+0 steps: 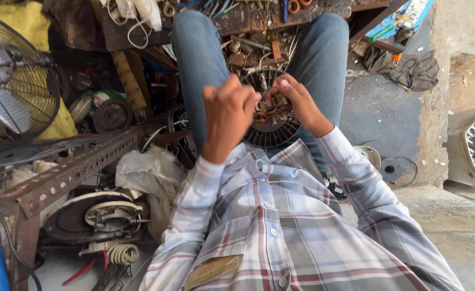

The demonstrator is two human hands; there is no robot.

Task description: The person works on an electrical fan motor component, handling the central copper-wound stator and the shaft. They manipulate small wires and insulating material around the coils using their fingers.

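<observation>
The person's left hand (228, 116) and right hand (297, 102) meet over a round, dark, finned metal motor stator with copper windings (272, 121), resting between the knees. Both hands' fingers pinch narrowly at the windings just beneath the fingertips; what exactly they grip is hidden. A rusty perforated steel angle bar (70, 172) lies well left of them.

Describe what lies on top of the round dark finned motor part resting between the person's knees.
On the round dark finned motor part sit coppery windings, worked by the left hand and right hand. The fingers cover the part's centre, so any hub stays unseen.
</observation>
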